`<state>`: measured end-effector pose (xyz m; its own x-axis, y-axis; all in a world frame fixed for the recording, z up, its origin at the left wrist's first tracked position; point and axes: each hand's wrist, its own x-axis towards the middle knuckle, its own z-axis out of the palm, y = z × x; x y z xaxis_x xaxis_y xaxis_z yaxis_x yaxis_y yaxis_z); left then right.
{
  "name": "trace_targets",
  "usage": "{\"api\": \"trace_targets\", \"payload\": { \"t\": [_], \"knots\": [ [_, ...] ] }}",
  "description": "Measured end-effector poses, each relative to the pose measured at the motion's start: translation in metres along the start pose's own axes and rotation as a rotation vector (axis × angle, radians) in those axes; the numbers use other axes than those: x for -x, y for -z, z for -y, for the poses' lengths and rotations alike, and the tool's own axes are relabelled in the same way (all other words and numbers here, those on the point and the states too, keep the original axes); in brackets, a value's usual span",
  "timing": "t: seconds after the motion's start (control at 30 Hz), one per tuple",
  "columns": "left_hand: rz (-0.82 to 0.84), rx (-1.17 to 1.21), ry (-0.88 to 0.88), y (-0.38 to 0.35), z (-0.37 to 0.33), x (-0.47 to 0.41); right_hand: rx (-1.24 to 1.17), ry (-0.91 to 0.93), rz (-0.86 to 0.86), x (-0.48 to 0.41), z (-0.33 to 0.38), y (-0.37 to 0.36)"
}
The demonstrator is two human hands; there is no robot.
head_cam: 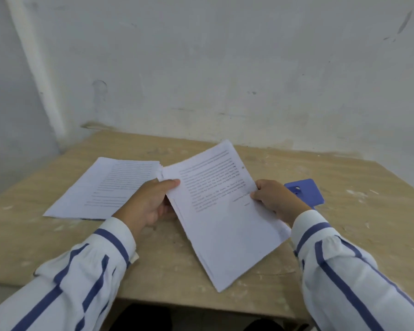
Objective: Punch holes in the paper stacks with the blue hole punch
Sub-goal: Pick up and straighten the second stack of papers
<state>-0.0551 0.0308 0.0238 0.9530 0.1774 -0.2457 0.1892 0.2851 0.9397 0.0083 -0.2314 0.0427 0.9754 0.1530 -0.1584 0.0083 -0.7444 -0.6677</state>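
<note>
Bare plaster walls back a dusty wooden table (344, 235). Both hands grip one stack (225, 223) tilted above it, left hand (151, 204) and right hand (276, 198) on opposite edges, probably squaring sheets. Just behind the right hand lies the punch (308, 193); a second stack (105, 187) rests flat at left.

Your wooden table (237, 280) carried a flat paper stack (105, 187) just beyond your left hand (148, 206), and the blue hole punch (306, 192) lay behind your right hand (277, 199), partly hidden.
</note>
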Motion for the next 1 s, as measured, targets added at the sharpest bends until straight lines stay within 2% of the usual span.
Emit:
{"api": "trace_targets", "payload": {
  "t": [0.13, 0.23, 0.33, 0.43, 0.6, 0.7, 0.87, 1.0],
  "knots": [
    [-0.037, -0.081, 0.071, 0.025, -0.006, 0.000, 0.223, 0.003, 0.114, 0.005, 0.004, -0.002],
    [0.041, -0.290, 0.159, 0.038, -0.008, 0.006, 0.399, 0.020, 0.167, 0.008, 0.011, -0.006],
    [0.074, -0.503, 0.165, 0.039, -0.007, 0.011, 0.574, 0.073, 0.216, 0.011, 0.020, -0.014],
    [0.089, -0.619, 0.168, 0.035, -0.003, 0.017, 0.682, 0.155, 0.218, 0.012, 0.023, -0.023],
    [0.047, -0.682, 0.104, 0.032, 0.006, 0.022, 0.746, 0.279, 0.231, 0.009, 0.021, -0.036],
    [0.005, -0.805, 0.039, 0.029, 0.009, 0.023, 0.768, 0.334, 0.214, 0.008, 0.017, -0.046],
    [-0.027, -1.181, -0.067, 0.027, 0.010, 0.021, 0.666, 0.439, 0.051, 0.008, 0.005, -0.068],
    [-0.028, -1.308, -0.140, 0.030, 0.014, 0.016, 0.672, 0.542, -0.053, 0.007, -0.003, -0.077]
  ]
}}
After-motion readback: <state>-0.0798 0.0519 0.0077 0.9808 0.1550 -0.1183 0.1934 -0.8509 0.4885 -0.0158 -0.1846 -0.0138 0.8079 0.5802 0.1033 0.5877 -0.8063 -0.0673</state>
